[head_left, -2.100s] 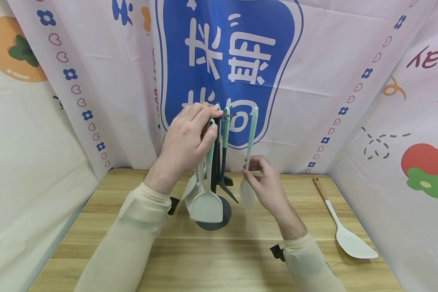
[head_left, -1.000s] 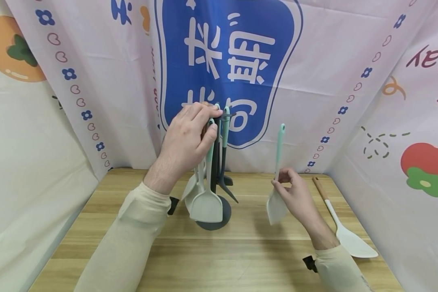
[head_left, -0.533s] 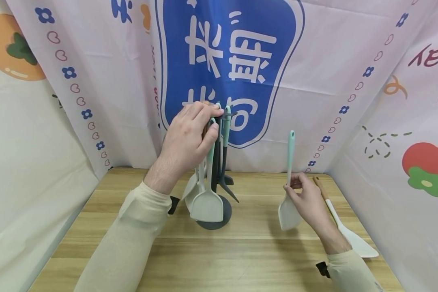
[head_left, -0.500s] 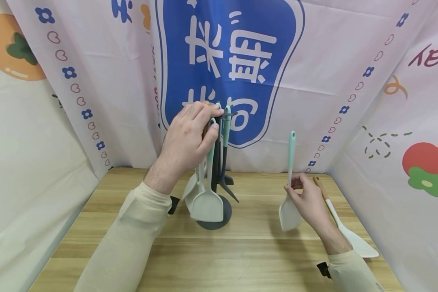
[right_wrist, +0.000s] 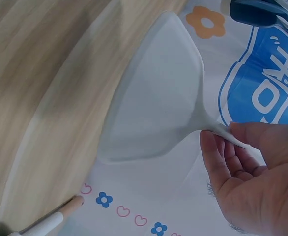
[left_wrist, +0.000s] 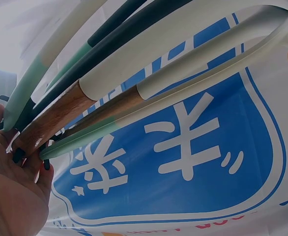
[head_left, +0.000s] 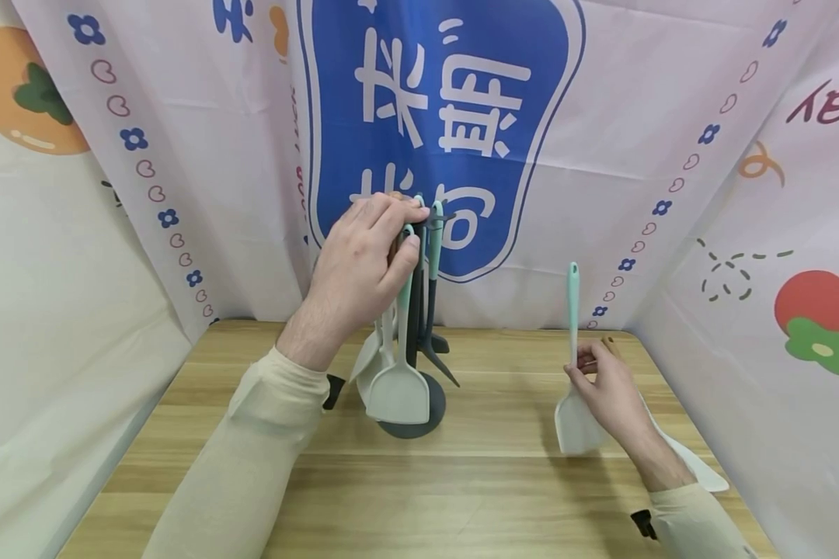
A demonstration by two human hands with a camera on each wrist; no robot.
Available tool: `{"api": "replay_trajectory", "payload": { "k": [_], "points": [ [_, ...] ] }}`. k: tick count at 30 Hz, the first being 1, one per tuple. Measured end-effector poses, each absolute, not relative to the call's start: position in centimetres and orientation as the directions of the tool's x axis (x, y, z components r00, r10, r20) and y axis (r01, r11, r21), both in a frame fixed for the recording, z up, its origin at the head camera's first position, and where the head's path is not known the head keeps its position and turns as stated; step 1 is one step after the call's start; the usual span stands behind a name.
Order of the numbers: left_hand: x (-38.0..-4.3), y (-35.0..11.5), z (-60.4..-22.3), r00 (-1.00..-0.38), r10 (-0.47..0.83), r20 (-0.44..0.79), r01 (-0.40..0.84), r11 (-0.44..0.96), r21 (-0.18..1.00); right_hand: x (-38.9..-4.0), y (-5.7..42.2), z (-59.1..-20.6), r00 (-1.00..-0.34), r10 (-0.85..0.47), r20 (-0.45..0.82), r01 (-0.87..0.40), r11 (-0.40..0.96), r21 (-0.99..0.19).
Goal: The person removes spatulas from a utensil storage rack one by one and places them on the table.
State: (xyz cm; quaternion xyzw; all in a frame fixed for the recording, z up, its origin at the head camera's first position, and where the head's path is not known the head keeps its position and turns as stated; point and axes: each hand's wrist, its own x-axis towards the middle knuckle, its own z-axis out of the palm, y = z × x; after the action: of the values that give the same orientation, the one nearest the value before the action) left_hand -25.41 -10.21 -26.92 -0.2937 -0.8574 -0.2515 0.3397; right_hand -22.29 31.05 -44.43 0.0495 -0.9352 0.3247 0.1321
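Note:
My left hand (head_left: 363, 260) grips the top of a dark utensil stand (head_left: 433, 404), its thumb on the near side. Several utensils hang there, including a pale spatula (head_left: 400, 396) with a mint handle and a dark utensil (head_left: 429, 318). Wooden handles (left_wrist: 53, 118) show beside my palm in the left wrist view. My right hand (head_left: 611, 396) pinches another pale, mint-handled spatula (head_left: 577, 427) by its shaft, near the blade. It stands upright, handle up, on the right side; the right wrist view shows its broad blade (right_wrist: 156, 93). Whether the blade touches the table is unclear.
A white spatula (head_left: 702, 472) with a wooden handle lies at the table's right edge, partly hidden behind my right hand and forearm. The wooden table (head_left: 419, 497) is bordered by printed cloth (head_left: 601, 155) at the back and sides.
My right hand has carried the mint-handled spatula away from the stand, to the right and lower, slowing lately. My left hand has stayed on the stand's top.

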Motion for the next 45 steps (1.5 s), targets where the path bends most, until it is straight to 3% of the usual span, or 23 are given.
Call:
{"api": "replay_trajectory", "payload": {
  "k": [15,45],
  "points": [
    [-25.3,-10.2,-26.9,-0.593,0.333,0.733,0.678,0.697,0.232,-22.3,33.2,-45.4,-0.985,0.010,0.172,-0.095,0.801,-0.591],
    [-25.4,-10.1,-27.0,-0.603,0.330,0.726,0.666,0.709,0.231,-23.2,36.0,-49.1,-0.997,0.019,0.074,-0.022,0.858,-0.513]
  ]
}}
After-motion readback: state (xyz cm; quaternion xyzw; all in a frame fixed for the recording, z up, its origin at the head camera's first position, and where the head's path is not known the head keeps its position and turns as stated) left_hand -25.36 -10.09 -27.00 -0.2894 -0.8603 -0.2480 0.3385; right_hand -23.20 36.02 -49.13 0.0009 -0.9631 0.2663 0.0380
